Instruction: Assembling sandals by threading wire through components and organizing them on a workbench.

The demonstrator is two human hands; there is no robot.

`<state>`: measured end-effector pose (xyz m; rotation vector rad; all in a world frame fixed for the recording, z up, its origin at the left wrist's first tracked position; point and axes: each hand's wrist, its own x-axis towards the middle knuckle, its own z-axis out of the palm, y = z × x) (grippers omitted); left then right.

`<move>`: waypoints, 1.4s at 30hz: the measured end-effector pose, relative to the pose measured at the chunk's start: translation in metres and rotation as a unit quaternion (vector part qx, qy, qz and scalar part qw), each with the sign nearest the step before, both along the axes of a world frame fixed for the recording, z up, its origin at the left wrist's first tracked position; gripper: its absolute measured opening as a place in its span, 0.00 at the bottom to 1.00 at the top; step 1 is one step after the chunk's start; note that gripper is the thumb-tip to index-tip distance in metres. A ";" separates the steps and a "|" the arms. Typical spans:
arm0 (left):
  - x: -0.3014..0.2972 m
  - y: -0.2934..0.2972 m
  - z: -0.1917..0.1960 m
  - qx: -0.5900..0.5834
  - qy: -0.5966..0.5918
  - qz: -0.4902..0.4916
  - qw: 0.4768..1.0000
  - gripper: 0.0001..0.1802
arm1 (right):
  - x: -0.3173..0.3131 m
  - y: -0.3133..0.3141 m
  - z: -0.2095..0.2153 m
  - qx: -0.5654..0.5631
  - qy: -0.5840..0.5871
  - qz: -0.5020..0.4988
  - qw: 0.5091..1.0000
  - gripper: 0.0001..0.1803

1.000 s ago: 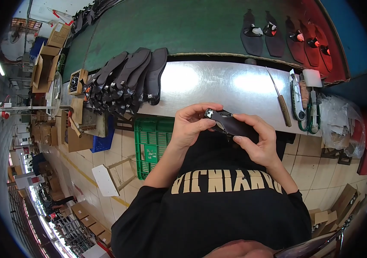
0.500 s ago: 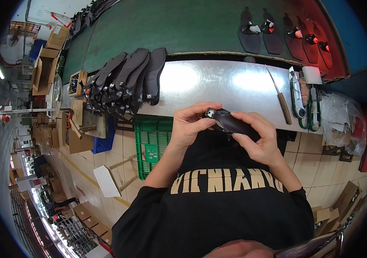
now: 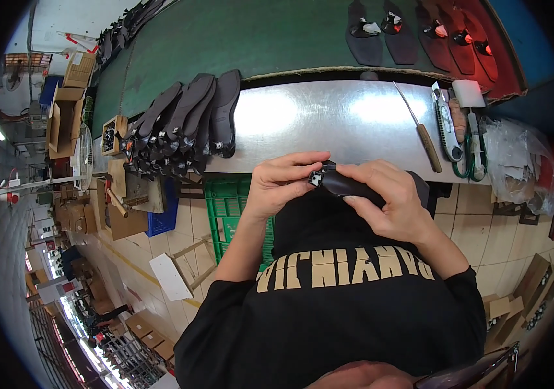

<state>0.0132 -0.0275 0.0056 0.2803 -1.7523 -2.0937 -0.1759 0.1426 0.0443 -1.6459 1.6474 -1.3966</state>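
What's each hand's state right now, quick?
Left hand: closed, fingers and thumb pinching the left end of a dark shoe sole.
Right hand: closed, gripping the same sole farther along its length.

The black short-sleeved shirt (image 3: 329, 324) carries bold cream block lettering (image 3: 345, 268); glasses (image 3: 468, 372) are worn too.

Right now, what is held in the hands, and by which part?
A dark sole-like piece: the left hand pinches its pale-patched end; the right hand grips its middle.
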 end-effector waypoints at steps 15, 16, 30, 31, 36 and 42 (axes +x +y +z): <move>-0.004 0.010 0.007 -0.002 -0.052 -0.015 0.999 0.20 | 0.004 0.000 -0.013 0.025 -0.042 -0.004 0.999 0.23; -0.004 0.012 0.006 -0.002 -0.052 -0.015 0.999 0.20 | 0.005 0.000 -0.017 0.032 -0.084 -0.017 0.996 0.23; -0.013 0.038 0.008 0.103 -0.129 0.094 0.982 0.22 | 0.009 -0.004 -0.029 0.019 0.059 -0.008 0.998 0.10; -0.013 0.038 0.008 0.103 -0.130 0.094 0.982 0.22 | 0.009 -0.003 -0.030 0.019 0.058 -0.008 0.998 0.10; -0.010 0.035 0.001 0.135 -0.156 0.095 0.974 0.23 | 0.005 -0.001 -0.033 0.037 0.021 0.047 0.998 0.15; -0.015 0.034 0.004 0.124 -0.171 0.111 0.971 0.23 | 0.009 0.001 -0.036 0.061 -0.024 0.029 0.997 0.15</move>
